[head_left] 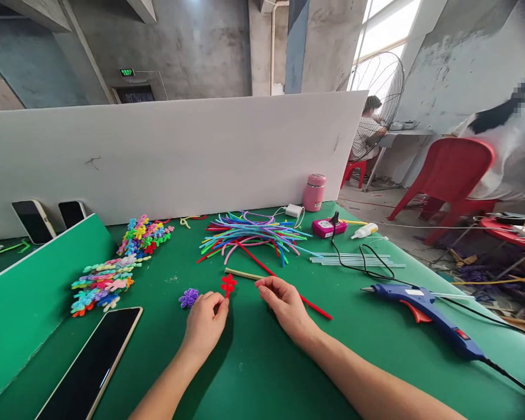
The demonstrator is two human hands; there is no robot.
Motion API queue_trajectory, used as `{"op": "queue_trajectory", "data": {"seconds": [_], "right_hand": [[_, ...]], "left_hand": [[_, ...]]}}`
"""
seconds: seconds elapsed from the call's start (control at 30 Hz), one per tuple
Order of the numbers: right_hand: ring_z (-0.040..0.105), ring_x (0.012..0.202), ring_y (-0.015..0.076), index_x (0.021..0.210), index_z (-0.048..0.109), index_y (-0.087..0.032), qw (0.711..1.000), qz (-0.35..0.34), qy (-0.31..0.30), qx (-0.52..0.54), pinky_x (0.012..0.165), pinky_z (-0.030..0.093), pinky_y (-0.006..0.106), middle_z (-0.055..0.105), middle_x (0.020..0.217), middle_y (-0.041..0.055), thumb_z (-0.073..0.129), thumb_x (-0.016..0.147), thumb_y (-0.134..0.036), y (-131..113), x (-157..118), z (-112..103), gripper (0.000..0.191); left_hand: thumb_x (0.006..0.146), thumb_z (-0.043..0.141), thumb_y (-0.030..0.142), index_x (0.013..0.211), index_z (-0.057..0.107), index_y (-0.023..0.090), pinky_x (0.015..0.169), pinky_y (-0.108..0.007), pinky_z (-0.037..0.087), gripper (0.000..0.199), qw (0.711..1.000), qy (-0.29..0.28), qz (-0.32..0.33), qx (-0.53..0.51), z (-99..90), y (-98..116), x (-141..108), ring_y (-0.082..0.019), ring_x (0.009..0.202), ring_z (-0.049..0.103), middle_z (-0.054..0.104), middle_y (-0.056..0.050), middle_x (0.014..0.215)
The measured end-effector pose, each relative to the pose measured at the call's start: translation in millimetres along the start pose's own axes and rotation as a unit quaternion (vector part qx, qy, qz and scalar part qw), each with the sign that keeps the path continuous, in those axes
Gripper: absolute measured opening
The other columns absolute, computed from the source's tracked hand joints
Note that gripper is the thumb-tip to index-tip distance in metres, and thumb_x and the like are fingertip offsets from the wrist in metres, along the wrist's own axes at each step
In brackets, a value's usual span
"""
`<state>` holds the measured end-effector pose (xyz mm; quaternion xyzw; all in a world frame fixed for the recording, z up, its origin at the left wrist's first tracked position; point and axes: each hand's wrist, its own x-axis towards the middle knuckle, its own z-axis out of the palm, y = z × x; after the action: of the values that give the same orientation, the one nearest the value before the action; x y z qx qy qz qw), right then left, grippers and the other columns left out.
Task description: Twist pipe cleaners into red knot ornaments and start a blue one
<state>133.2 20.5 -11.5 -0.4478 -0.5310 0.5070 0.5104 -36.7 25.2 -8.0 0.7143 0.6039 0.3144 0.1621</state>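
My left hand [205, 326] pinches the short stem of a red pipe-cleaner flower [228, 284] between thumb and fingers. Just left of that hand lies a purple fuzzy flower [188, 298]. My right hand [286, 306] is closed in a pinch; whatever its fingertips hold, if anything, is too small to make out. A thin tan stick [244, 273] reaches behind those fingers, and I cannot tell whether they touch it. One red pipe cleaner [317, 308] runs slantwise on the green table, partly hidden by my right hand.
Many colored pipe cleaners [254, 233] are heaped behind my hands. Finished flowers [102, 283] pile up left, near a phone [94, 361]. At right lie a blue glue gun [424, 315], clear glue sticks [354, 259] and a black cord. A pink bottle [315, 192] stands by the white panel.
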Motion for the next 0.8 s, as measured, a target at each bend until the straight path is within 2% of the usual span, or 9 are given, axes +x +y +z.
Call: {"op": "queue_trajectory", "data": {"seconds": [0.13,0.3,0.4,0.47,0.63,0.8], "right_hand": [[0.028,0.049,0.0076,0.08,0.055,-0.013,1.0,-0.006,-0.009,-0.021,0.044,0.022,0.021,0.037,0.057,-0.004,0.05,0.073,-0.042,0.0,-0.3,-0.5,0.03],[0.03,0.049,0.0078,0.081,0.055,-0.013,0.999,-0.021,-0.017,-0.037,0.044,0.024,0.02,0.039,0.058,-0.0034,0.048,0.075,-0.039,2.0,-0.9,-0.5,0.028],[0.032,0.049,0.008,0.083,0.055,-0.013,0.998,-0.031,-0.022,-0.051,0.044,0.027,0.02,0.04,0.057,-0.0034,0.047,0.075,-0.038,2.1,-0.9,-0.5,0.027],[0.035,0.049,0.0084,0.084,0.055,-0.013,0.993,-0.053,-0.014,-0.101,0.044,0.029,0.02,0.042,0.057,-0.003,0.044,0.077,-0.037,1.0,0.1,-2.3,0.027],[0.047,0.058,0.0114,0.091,0.056,-0.014,0.943,-0.115,0.064,-0.306,0.052,0.038,0.021,0.056,0.07,0.002,0.037,0.081,-0.03,-3.6,9.3,-20.2,0.026],[0.052,0.069,0.0156,0.099,0.055,-0.017,0.907,-0.087,0.094,-0.402,0.059,0.038,0.025,0.059,0.088,0.0055,0.045,0.074,-0.019,-7.2,17.5,-41.9,0.027]], "left_hand": [[0.073,0.039,0.029,0.047,0.039,0.021,0.054,-0.029,0.03,0.027,0.998,0.015,0.011,0.067,-12.3,-14.1,-2.0,-0.018,0.055,0.042,0.043,0.0,0.051],[0.075,0.038,0.03,0.049,0.04,0.021,0.055,-0.03,0.032,0.028,0.992,0.027,0.029,0.116,-17.1,-23.9,-7.2,-0.02,0.059,0.045,0.045,-0.002,0.054],[0.079,0.037,0.031,0.052,0.044,0.02,0.055,-0.03,0.034,0.031,0.979,0.033,0.061,0.19,-17.7,-23.5,-12.8,-0.02,0.061,0.047,0.049,-0.003,0.057],[0.081,0.036,0.031,0.056,0.05,0.019,0.056,-0.031,0.036,0.031,0.963,0.04,0.089,0.25,-18.0,-20.4,-17.4,-0.021,0.063,0.049,0.052,-0.005,0.061],[0.081,0.04,0.024,0.083,0.061,0.016,0.068,-0.036,0.041,0.023,0.937,0.053,0.182,0.294,-15.1,-10.5,-24.9,-0.023,0.079,0.054,0.061,-0.008,0.08],[0.08,0.042,0.024,0.088,0.063,0.014,0.077,-0.041,0.041,0.025,0.934,0.035,0.193,0.299,-7.2,-11.7,-25.3,-0.025,0.086,0.057,0.064,-0.012,0.088]]}}
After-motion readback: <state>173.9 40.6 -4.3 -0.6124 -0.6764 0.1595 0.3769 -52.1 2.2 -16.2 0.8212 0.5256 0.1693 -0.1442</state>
